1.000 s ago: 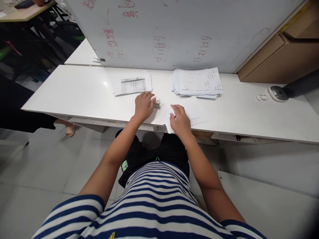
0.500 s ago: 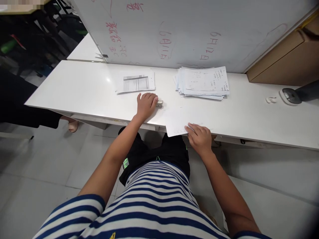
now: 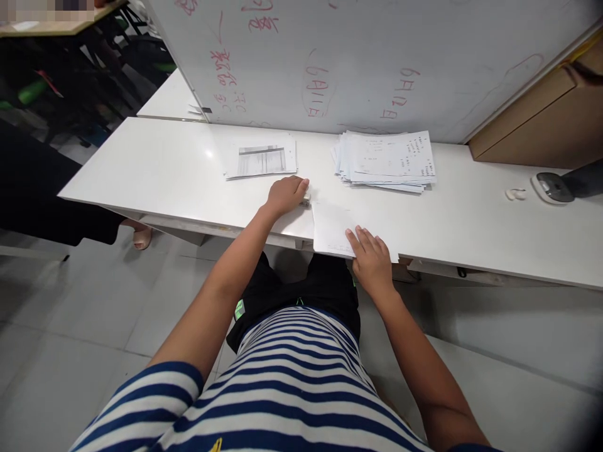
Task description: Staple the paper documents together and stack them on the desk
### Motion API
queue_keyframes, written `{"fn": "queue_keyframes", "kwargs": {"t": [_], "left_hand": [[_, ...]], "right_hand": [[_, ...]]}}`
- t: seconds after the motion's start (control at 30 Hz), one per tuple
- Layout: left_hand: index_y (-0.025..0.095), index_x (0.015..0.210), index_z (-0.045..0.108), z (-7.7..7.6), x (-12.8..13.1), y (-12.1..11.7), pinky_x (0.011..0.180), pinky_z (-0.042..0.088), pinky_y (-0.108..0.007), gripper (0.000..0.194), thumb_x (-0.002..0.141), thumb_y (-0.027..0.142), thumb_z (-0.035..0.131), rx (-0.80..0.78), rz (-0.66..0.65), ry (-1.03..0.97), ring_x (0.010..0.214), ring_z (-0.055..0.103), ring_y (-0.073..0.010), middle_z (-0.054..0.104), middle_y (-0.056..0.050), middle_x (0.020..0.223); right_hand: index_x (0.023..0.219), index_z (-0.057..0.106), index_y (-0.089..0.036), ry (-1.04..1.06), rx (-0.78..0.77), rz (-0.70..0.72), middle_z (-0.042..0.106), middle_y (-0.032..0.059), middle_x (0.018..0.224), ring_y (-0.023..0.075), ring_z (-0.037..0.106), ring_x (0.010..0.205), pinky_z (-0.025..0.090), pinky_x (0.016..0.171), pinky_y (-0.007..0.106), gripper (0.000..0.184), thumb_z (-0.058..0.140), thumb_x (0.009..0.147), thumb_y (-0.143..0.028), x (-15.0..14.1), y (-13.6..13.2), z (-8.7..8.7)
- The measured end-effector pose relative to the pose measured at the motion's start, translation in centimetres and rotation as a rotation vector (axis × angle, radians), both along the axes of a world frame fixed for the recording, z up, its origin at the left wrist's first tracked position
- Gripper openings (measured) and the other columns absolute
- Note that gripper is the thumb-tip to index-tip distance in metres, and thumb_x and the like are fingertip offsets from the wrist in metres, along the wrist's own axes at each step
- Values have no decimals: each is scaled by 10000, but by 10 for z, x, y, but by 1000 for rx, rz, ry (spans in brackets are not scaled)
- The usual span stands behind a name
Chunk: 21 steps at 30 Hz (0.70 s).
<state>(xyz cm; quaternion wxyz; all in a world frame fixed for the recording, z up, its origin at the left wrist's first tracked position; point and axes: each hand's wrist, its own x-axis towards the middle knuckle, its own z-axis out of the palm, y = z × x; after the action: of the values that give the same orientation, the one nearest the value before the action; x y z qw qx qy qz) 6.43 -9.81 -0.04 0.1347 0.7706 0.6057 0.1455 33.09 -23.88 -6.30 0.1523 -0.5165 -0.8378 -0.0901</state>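
My left hand point(image 3: 286, 193) lies curled over a small silver stapler point(image 3: 306, 199) near the front of the white table point(image 3: 155, 169). Only the stapler's end shows past the fingers. My right hand point(image 3: 372, 257) rests with fingers stretched flat on a white sheet of paper point(image 3: 332, 229) that overhangs the table's front edge. A thick stack of printed papers point(image 3: 386, 160) lies behind the right hand. A thinner set of papers point(image 3: 264, 160) lies behind the left hand.
A whiteboard point(image 3: 358, 56) with red writing stands along the table's back. A cardboard box point(image 3: 546, 113) sits at the right rear, with a grey device point(image 3: 549, 187) and a small white object point(image 3: 516, 194) beside it. Another person's foot point(image 3: 139, 237) shows under the table at left.
My right hand drew back to the table's front edge, dragging the white sheet until it overhangs, then slid slightly left. My left hand stayed over the stapler.
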Motion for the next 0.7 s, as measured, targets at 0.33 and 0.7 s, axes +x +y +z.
{"fn": "queue_keyframes", "kwargs": {"t": [0.33, 0.7], "left_hand": [[197, 871, 597, 2, 1, -1, 738, 397, -341, 498, 1031, 446, 196, -37, 26, -23, 940, 603, -246, 664, -85, 1018], [233, 964, 629, 4, -2, -1, 812, 437, -354, 528, 1022, 519, 189, -96, 110, -174, 1001, 619, -259, 698, -65, 1073]], "right_hand": [[1443, 495, -186, -33, -84, -31, 465, 177, 1501, 297, 437, 1393, 354, 1118, 480, 583, 413, 890, -22, -18, 3, 9], [1436, 476, -171, -85, -128, -33, 437, 208, 1510, 321, 433, 1389, 397, 1072, 500, 574, 416, 882, -34, -22, -3, 23]]}}
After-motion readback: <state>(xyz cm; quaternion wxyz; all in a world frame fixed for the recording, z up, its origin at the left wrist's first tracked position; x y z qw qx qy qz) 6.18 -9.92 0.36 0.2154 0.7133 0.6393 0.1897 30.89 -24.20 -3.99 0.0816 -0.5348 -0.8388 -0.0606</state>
